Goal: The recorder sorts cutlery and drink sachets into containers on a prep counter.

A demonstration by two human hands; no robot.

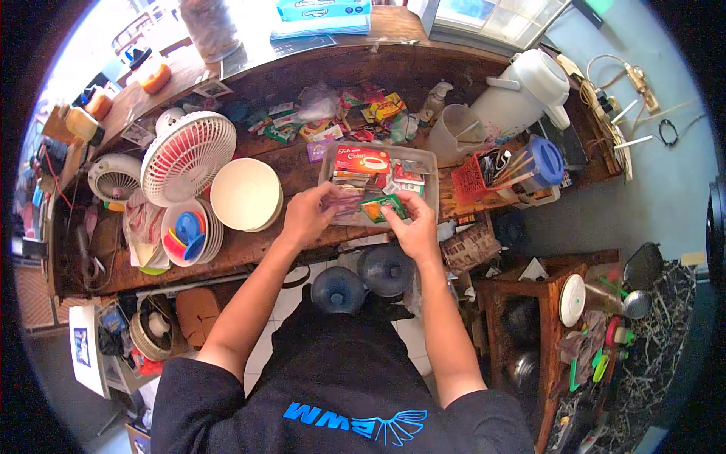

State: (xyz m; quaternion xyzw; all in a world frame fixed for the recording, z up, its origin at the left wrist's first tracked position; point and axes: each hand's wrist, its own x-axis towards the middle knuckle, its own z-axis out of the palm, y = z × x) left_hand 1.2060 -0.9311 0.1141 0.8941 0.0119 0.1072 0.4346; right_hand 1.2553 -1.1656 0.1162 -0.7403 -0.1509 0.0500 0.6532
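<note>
A green sachet (383, 208) is pinched between the thumb and fingers of my right hand (416, 225), over the front of a clear plastic tray (432, 181). My left hand (308, 216) is at the tray's left front corner, its fingers closed on thin purple sachets (348, 201); their grip is partly hidden. Inside the tray a red box (361, 160) lies at the back, with several packets stacked in front of it. White and red sachets (408, 175) fill the tray's right side.
Loose colourful sachets (384, 108) are strewn behind the tray. Cream bowls (246, 194) and a white fan (189, 157) stand left. To the right are a clear pitcher (457, 130), a white jug (525, 87) and a red basket (469, 183). Blue water bottles (337, 289) stand below the table edge.
</note>
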